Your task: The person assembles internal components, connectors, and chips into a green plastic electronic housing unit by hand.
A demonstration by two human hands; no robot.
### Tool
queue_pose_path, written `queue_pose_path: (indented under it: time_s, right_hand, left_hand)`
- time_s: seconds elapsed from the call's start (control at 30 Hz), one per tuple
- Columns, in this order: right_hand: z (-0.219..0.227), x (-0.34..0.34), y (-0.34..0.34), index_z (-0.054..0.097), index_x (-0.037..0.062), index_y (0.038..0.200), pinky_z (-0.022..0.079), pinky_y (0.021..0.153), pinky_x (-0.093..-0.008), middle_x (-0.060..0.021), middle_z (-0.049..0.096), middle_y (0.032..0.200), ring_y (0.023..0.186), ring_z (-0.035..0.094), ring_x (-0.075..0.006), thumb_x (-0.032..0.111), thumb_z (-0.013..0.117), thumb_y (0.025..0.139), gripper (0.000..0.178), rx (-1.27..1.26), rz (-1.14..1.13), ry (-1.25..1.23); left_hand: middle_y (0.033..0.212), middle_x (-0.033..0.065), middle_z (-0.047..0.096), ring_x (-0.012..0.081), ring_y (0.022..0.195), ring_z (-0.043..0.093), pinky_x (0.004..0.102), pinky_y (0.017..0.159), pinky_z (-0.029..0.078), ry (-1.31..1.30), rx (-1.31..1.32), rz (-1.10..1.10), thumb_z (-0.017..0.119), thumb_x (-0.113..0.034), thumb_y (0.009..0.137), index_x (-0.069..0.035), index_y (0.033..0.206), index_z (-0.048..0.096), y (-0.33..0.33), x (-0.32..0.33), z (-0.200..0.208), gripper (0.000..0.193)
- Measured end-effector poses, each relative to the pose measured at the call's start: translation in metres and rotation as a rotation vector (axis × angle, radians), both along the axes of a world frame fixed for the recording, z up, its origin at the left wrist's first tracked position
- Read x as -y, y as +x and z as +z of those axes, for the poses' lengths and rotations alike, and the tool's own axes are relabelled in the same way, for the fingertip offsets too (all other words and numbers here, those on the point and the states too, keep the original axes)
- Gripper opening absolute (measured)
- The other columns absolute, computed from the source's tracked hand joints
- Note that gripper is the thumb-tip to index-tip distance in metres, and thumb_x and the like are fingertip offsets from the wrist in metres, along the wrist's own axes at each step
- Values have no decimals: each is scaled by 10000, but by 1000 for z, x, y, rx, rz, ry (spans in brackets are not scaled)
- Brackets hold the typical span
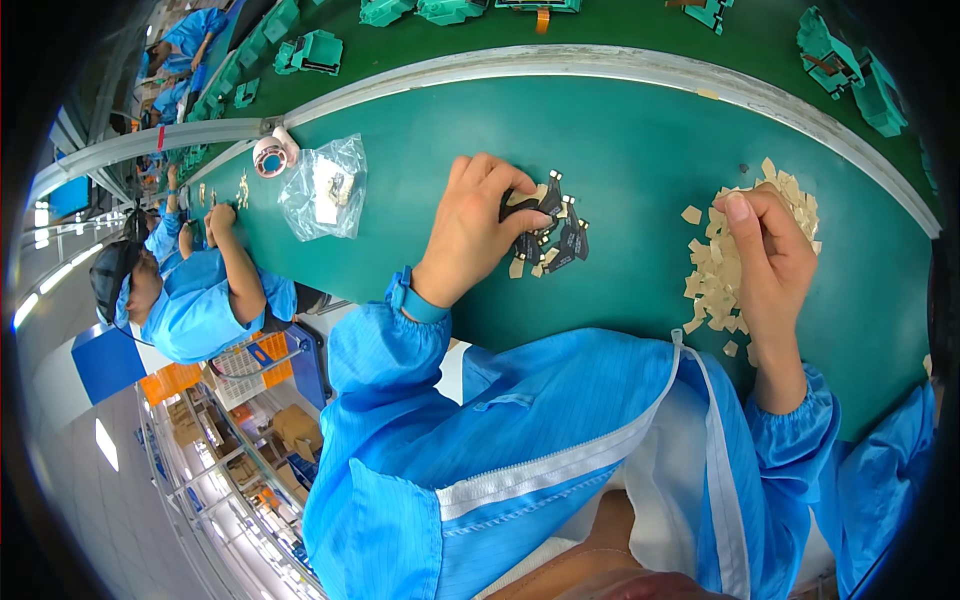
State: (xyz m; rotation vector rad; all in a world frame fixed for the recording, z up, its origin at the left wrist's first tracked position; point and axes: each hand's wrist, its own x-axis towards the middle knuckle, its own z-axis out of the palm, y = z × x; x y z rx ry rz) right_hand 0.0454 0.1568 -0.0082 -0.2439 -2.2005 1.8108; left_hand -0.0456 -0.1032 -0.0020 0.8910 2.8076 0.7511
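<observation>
On the green tabletop [620, 130], my left hand [475, 215] is closed with thumb and fingers on a small black flat part at the left side of a little heap. More black flat parts [572, 240] with pale metallic ends lie in that heap, mixed with beige pieces. My right hand [775, 245] is raised over a wide pile of small beige pieces [715, 275], thumb and forefinger pinched together. What the pinch holds, if anything, is too small to make out. A blue band circles my left wrist.
To the left lie a clear plastic bag [345, 170] with pale contents and a tape roll [270, 158]. A metal rail [560, 62] bounds the table's far side; teal fixtures [315, 52] stand beyond it. A co-worker [195, 305] in blue sits at the left.
</observation>
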Motion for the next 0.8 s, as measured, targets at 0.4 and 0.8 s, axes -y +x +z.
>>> queue_pose_path:
  time_s: [0.4,0.8]
  right_hand:
    - [3,0,0,599,-8,756,306,500,-221,-3,471,647,561,388,-71,143,625,866,189,0,3,51]
    - [1,-4,-2,619,-13,771,323,487,-227,-20,505,657,558,422,-80,111,637,855,151,-48,-14,93]
  left_hand:
    - [887,88,628,250,858,578,342,744,472,-6,179,-4,741,-96,699,-31,863,680,-9,4,30,187]
    - [935,92,629,213,770,615,305,680,488,131,-376,17,654,-91,798,-52,1021,642,-164,-53,-12,227]
